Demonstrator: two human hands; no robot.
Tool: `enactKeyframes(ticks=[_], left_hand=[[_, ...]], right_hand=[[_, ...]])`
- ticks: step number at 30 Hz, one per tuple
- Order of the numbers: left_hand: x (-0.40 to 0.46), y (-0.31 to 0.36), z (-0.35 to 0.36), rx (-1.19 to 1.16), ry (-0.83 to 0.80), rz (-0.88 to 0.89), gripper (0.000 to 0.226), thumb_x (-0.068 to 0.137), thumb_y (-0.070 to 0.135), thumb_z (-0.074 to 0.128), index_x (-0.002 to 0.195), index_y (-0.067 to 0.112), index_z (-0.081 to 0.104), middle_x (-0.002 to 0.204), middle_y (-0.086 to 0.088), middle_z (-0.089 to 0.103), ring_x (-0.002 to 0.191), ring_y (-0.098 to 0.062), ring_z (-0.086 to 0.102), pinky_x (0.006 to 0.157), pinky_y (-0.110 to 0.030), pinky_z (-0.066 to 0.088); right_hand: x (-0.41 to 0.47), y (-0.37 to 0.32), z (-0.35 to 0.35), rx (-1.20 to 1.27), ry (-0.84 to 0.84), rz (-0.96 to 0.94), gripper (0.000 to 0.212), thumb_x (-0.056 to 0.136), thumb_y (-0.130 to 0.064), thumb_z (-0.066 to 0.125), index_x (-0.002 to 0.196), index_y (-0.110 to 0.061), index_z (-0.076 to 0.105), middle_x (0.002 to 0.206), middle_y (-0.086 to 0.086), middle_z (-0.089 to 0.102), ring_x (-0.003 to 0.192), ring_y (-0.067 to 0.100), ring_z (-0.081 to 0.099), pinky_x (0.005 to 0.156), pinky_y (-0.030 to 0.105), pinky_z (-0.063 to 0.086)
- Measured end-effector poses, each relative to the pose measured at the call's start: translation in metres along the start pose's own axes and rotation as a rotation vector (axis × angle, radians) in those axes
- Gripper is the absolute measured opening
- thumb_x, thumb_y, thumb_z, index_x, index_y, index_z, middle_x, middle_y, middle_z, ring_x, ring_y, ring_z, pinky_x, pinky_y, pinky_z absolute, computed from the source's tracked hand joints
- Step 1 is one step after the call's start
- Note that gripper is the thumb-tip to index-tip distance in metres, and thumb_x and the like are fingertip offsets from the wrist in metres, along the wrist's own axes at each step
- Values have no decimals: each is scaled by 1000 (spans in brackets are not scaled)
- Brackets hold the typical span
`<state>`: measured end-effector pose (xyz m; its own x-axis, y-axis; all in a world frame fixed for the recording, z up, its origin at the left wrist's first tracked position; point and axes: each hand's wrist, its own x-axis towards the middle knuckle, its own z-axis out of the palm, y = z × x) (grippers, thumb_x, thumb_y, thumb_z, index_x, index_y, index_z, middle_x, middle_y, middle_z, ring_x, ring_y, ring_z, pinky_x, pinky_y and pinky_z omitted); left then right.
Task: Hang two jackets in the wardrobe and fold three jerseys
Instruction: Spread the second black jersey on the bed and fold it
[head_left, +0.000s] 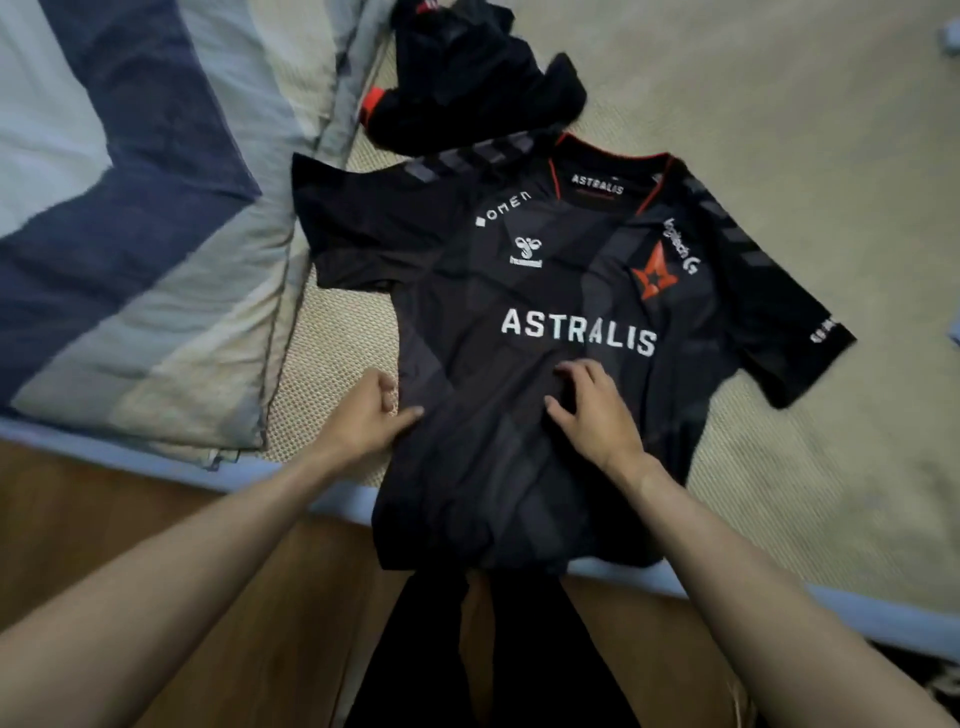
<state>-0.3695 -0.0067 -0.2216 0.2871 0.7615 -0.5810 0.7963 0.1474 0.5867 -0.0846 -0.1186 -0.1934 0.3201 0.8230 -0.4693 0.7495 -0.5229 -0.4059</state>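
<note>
Head view looks down at your bed (810, 171), covered with a beige textured sheet edged in pale blue along the near side. A black jersey (519, 332) lettered ASTRALIS lies spread face up on it, collar away from you, its hem hanging over the bed edge. Your left hand (371, 410) grips the jersey's left side edge, thumb on top of the fabric and fingers curled at the edge. Your right hand (592, 410) rests flat on the jersey's front below the lettering, fingers spread and relaxed. A crumpled pile of dark clothing (467, 78) with red trim sits just beyond the collar. A blue, grey and beige striped duvet (140, 234) lies bunched at the left. Wooden floor (249, 597) shows below the bed.
</note>
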Motion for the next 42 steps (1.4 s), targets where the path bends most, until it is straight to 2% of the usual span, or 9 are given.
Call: enactKeyframes(ticks=[9, 14, 17, 20, 25, 29, 33, 38, 42], left_hand=[[-69, -38, 26, -38, -178, -207, 50, 90, 24, 74, 59, 17, 35, 56, 0, 38, 57, -16, 36, 57, -34, 25], [-90, -49, 21, -254, -231, -342, 26, 94, 29, 68, 94, 5, 59, 91, -5, 65, 88, -21, 61, 75, -29, 45], [-104, -54, 22, -361, -371, -343, 29, 92, 16, 71, 119, 7, 65, 115, -6, 73, 105, -21, 68, 98, -36, 52], [-113, -47, 25, -529, -332, -422, 26, 96, 8, 62, 122, 9, 66, 118, -11, 72, 106, -25, 68, 92, -35, 53], [-118, -26, 27, -674, -361, -464, 33, 92, 17, 69, 124, 20, 63, 118, -1, 74, 110, -20, 69, 91, -32, 52], [-122, -18, 32, -629, -423, -466, 45, 85, 14, 77, 127, 17, 62, 120, -2, 73, 113, -21, 68, 102, -36, 50], [-124, -15, 38, -716, -336, -518, 29, 95, 13, 65, 123, 10, 65, 118, -7, 74, 112, -24, 68, 90, -33, 53], [-126, -19, 38, -802, -314, -525, 31, 98, 19, 62, 128, 10, 63, 125, -8, 71, 116, -22, 66, 97, -34, 50], [-133, -19, 36, -752, -380, -486, 39, 93, 20, 68, 131, 18, 61, 124, -1, 72, 117, -19, 66, 97, -33, 50]], right_hand=[[-118, 142, 27, 316, -94, 794, 105, 44, -77, 87, 115, -3, 63, 109, 10, 70, 105, 33, 68, 88, 40, 58], [-155, 109, 17, 684, -307, 742, 28, 79, -15, 87, 101, -10, 70, 88, -6, 70, 79, 6, 64, 59, 7, 47], [-162, 108, 24, 1135, -177, 802, 37, 84, -4, 79, 119, 1, 68, 108, 11, 76, 94, 20, 72, 80, 25, 61], [-163, 113, 29, 1474, -86, 845, 55, 85, 10, 71, 135, -7, 56, 125, 13, 69, 104, 25, 71, 79, 32, 63], [-156, 101, 21, 1212, -80, 665, 92, 70, 18, 72, 145, -24, 39, 129, 13, 63, 89, 20, 68, 68, 27, 58], [-143, 102, 12, 989, 54, 546, 111, 65, 13, 70, 156, -30, 24, 143, 0, 53, 127, 23, 55, 106, 41, 51], [-139, 103, 7, 890, -51, 484, 95, 77, 18, 68, 152, -18, 22, 134, -2, 50, 126, 23, 54, 93, 33, 50], [-136, 101, 13, 957, -46, 549, 67, 80, -3, 83, 127, -17, 37, 107, -6, 68, 87, 6, 65, 55, 18, 48], [-139, 97, 14, 945, -25, 502, 27, 92, -8, 73, 117, -8, 63, 69, -15, 69, 60, -5, 63, 46, 13, 43]])
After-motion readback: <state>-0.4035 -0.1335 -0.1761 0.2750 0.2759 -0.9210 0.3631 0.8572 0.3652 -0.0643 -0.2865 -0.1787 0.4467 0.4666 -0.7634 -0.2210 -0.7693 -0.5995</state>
